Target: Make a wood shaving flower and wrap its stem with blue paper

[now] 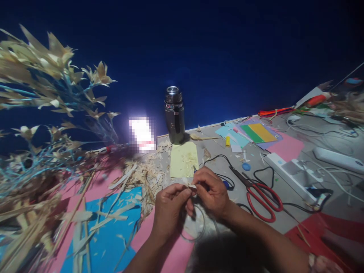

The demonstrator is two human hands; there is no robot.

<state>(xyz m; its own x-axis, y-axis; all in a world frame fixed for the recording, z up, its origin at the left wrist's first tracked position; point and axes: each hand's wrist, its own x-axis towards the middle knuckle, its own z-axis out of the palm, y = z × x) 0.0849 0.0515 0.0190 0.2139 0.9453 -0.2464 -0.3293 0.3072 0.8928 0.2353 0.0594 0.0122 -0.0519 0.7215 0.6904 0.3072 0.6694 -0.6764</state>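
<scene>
Two bare hands meet over the near part of the desk point(209, 146), their fingertips drawn together around a small pale piece point(192, 186). The left hand point(167, 208) pinches at it between thumb and fingers, while the right hand point(213, 193) is curled in close from the other side, its thumb against the piece. A small dark point point(195, 168) sticks out above the right fingers; whether that hand grips it, I cannot tell.

The piece sits just on the near side of a yellow sheet point(182, 161) scattered with crumbs, with a dark flask point(175, 125) at the sheet's far end. Below the fingers shows a thin pale loop point(204, 226); whether it is attached to the piece is unclear. Red-handled scissors point(249, 184) lie beside the right hand, untouched. Pale shavings point(149, 184) are heaped to the left.

The step in hand looks like close fingertip shaping or fitting of the piece. Any further adjustment would call for a light, steady pinch from the left and small, careful movements from the right, since something so thin could bend or slip.
</scene>
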